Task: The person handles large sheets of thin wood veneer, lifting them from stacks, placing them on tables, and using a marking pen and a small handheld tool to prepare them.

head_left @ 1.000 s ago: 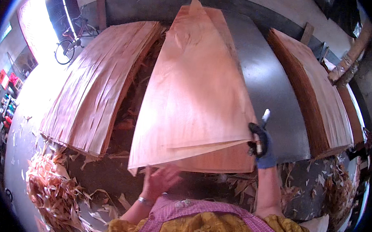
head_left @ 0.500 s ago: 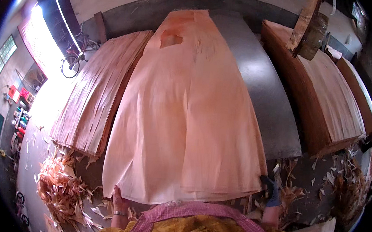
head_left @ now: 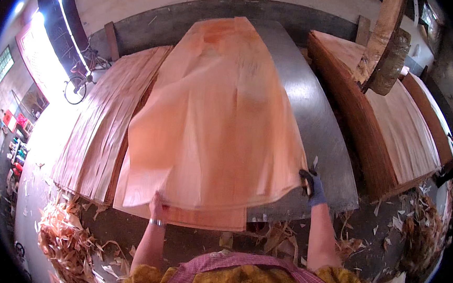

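At the desk's (head_left: 321,132) near edge, the left hand (head_left: 157,206) and gloved right hand (head_left: 312,187) each close their grip on the near edge of a thin veneer sheet (head_left: 217,120) spread lengthwise over it. Bare grey desk shows rightward; veneer stacks (head_left: 100,138) flank both sides; shavings (head_left: 67,235) litter the floor.

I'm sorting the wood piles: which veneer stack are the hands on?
The middle stack, on the grey table: left hand and gloved right hand grip its top sheet's near edge. Side stacks lie untouched.
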